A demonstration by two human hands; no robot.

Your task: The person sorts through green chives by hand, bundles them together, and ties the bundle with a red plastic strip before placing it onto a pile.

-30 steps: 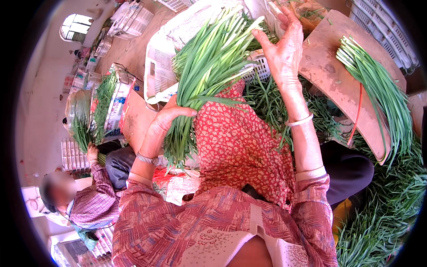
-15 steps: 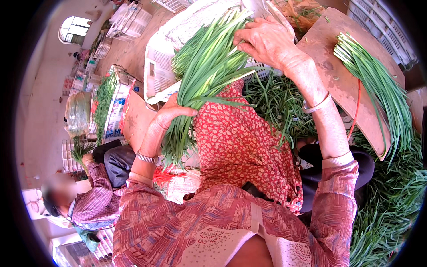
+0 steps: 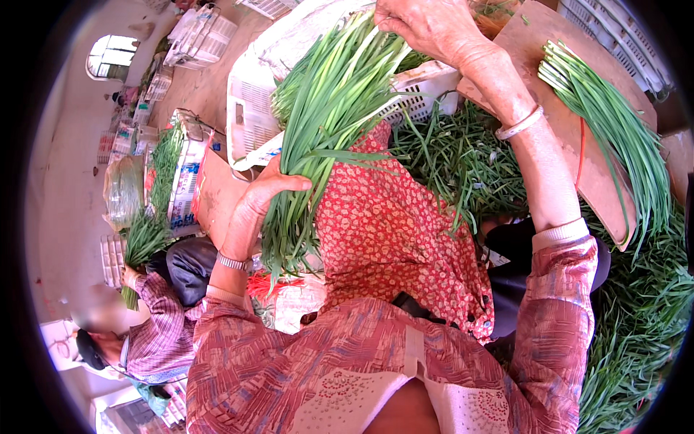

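A thick bunch of Chinese chives [image 3: 332, 108] slants across a white plastic crate, pale stem ends pointing away from me and green leaf tips hanging towards my lap. Around the leafy lower part, my left hand [image 3: 262, 194] is closed, its thumb lying across the leaves. At the far end, my right hand [image 3: 437, 29] has its fingertips pinched together on the pale stem ends. More chives lie in the crate [image 3: 253, 94] beneath the bunch. A red floral apron [image 3: 401, 242] covers my lap.
To the right, another chive bunch [image 3: 607, 130] rests on a brown board [image 3: 535, 94]. Loose chives [image 3: 636, 325] are heaped on the floor at my right. On the left, a co-worker [image 3: 163, 318] sits holding greens [image 3: 144, 242], near stacked crates [image 3: 188, 181].
My right hand has moved farther away, from beside the stems to their tips. My left hand keeps its hold with little movement. The co-worker's greens have come up higher.
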